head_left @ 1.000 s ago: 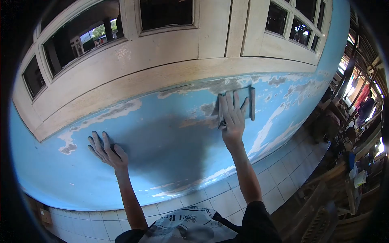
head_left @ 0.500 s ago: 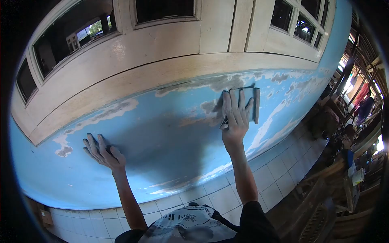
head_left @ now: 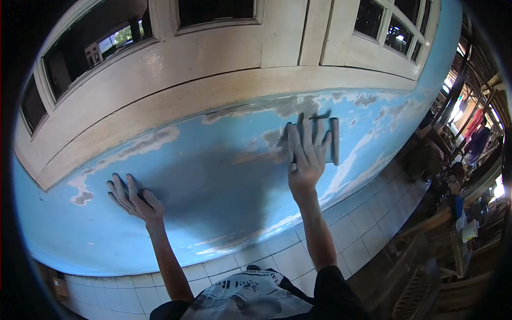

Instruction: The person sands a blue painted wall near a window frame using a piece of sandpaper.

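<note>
My right hand presses a grey sheet, likely sandpaper, flat against the blue wall. Its fingers are spread over the sheet, and one edge of the sheet curls up on the right. Around it the paint shows white and grey worn patches. My left hand rests on the wall at the left with its fingers apart, holding nothing. A whitish patch lies to the left of that hand.
Above the wall runs a cream window frame with glass panes. Pale tiles line the bottom of the wall. At the right are wooden furniture, hanging cloths and a light-coloured container.
My right hand and the sheet have shifted slightly left and down on the wall. My left hand has stayed almost in place.
</note>
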Demonstrator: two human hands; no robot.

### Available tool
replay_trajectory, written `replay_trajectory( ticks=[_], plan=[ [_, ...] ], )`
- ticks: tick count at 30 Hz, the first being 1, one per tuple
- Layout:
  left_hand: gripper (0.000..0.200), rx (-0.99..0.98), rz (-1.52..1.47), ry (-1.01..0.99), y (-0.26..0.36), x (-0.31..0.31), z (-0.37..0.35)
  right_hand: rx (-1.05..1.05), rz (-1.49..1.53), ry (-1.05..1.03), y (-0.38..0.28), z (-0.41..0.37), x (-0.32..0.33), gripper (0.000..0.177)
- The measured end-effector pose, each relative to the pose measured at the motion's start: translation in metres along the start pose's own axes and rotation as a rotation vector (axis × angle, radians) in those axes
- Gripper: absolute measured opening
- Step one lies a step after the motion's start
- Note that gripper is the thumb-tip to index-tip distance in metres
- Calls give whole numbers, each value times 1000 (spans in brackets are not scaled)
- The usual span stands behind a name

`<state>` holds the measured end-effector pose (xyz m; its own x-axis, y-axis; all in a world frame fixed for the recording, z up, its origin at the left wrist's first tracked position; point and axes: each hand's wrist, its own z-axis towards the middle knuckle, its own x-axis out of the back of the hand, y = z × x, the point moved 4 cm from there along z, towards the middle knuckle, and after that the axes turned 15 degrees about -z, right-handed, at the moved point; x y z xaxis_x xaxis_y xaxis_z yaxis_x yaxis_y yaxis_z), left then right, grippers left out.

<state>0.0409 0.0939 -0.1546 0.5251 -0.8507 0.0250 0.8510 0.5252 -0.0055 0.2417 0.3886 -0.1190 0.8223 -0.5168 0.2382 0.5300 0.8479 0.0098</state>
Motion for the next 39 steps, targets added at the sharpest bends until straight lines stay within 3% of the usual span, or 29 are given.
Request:
replay_trajectory(
  ticks=[2, 8, 10, 14, 18, 22, 27, 39],
  plan=[
    [44, -8, 11, 1, -3, 1, 0, -18, 78, -59, -1, -16, -9, 38],
    [44, -2, 1, -4, -2, 1, 1, -70, 103, 63, -8, 2, -4, 37],
    [44, -18, 12, 13, -5, 1, 0, 1, 73, -54, -4, -14, -12, 42],
    [43, -8, 17, 3, -2, 1, 0, -83, 131, 70, -8, 9, -13, 39],
    [43, -14, 9, 10, -4, 0, 2, -48, 59, -46, -9, -3, -11, 42],
    [43, -9, 3, -6, -2, 2, -1, -110, 95, 31, -13, 13, -3, 37],
    [43, -15, 16, 8, -5, -1, -1, -45, 32, 8, -7, -4, -15, 41],
    [43, -14, 11, 5, -3, 2, 0, -108, 95, -30, -10, -3, -8, 36]
  ],
)
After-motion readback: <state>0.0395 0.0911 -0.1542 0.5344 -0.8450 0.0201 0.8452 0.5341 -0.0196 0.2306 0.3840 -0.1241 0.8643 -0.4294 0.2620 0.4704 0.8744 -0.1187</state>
